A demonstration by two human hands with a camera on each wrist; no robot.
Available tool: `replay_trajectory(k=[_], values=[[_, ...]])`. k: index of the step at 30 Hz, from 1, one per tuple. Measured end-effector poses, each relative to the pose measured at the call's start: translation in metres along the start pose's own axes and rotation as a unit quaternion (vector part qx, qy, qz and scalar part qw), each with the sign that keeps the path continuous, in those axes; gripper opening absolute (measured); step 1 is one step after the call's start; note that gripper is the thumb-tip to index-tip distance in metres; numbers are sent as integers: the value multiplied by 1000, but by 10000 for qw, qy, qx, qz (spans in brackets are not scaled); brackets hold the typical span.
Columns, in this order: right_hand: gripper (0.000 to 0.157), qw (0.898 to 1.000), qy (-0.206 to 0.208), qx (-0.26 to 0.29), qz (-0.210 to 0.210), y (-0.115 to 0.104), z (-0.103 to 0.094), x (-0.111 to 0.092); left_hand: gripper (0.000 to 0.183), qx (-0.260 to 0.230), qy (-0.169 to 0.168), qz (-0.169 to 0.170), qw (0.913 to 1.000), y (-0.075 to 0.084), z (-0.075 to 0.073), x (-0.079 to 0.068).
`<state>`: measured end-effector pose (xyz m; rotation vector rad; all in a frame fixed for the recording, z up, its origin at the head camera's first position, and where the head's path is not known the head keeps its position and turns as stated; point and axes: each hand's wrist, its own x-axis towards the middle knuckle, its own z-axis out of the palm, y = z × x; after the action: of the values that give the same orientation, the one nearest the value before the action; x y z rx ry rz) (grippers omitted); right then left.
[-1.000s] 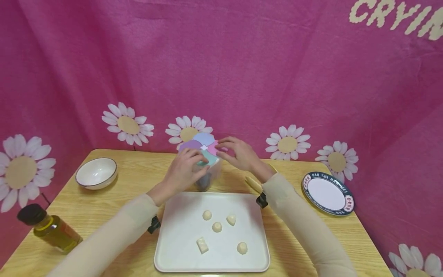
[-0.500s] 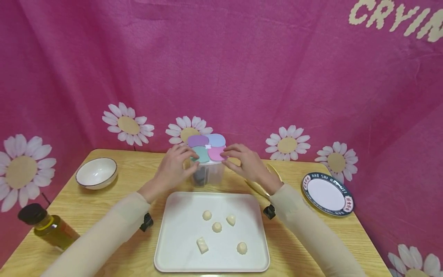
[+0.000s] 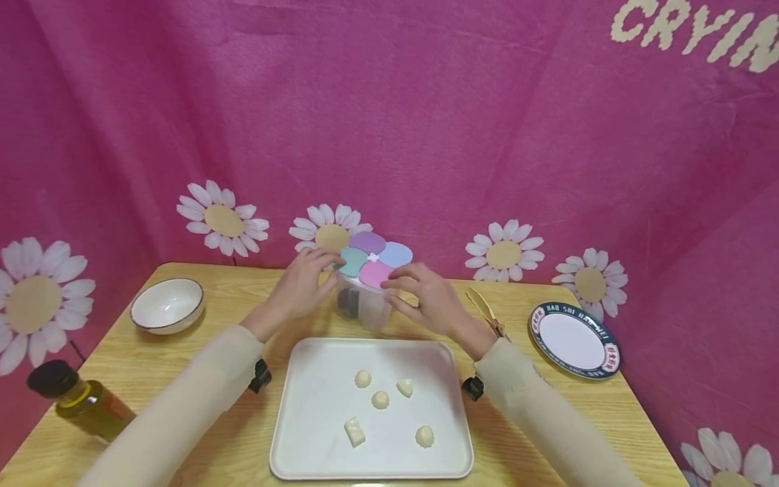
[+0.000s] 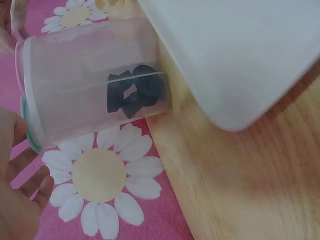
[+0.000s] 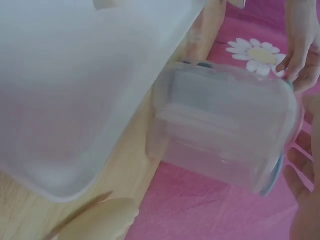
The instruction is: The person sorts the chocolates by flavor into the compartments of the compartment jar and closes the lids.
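A clear plastic storage canister (image 3: pixel 374 310) stands upright behind the tray in the head view. Its lid carries purple, blue, pink (image 3: pixel 374 273) and green (image 3: pixel 351 262) flaps around a white centre. Dark pieces (image 4: pixel 136 90) lie at the bottom of one compartment, seen in the left wrist view. My left hand (image 3: pixel 301 283) touches the lid rim by the green flap, its other fingers spread loosely. On the opposite side, my right hand (image 3: pixel 429 297) has its fingertips at the pink flap's edge, fingers loosely bent. All flaps appear down.
A white tray (image 3: pixel 304 446) with several small cream-coloured moulded pieces (image 3: pixel 380 400) lies in front. Gold tongs (image 3: pixel 485 306) lie beyond the right wrist. A bowl (image 3: pixel 168 306) and an oil bottle (image 3: pixel 94 407) stand left; a dark-rimmed plate (image 3: pixel 574 340) lies right.
The canister has turned clockwise as seen from above: the green flap went from front to left, the pink from right to front. It shifted slightly right. Both hands stayed near the lid.
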<state>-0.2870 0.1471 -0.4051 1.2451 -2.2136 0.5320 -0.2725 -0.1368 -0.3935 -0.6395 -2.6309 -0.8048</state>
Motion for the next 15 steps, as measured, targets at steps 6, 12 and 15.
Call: replay_trajectory(k=[6, 12, 15], values=[[22, 9997, 38, -56, -215, -1, -2, 5, 26, -58, 104, 79, 9999, 6, 4, 0], [24, 9998, -75, -127, -133, 10, -1, 11, 20, 39, 262, 485, 9985, 21, 16, -1], [28, 9994, -286, -188, -95, 14, 0, 14, 18, 102, 369, 462, 9982, 23, 20, 1]])
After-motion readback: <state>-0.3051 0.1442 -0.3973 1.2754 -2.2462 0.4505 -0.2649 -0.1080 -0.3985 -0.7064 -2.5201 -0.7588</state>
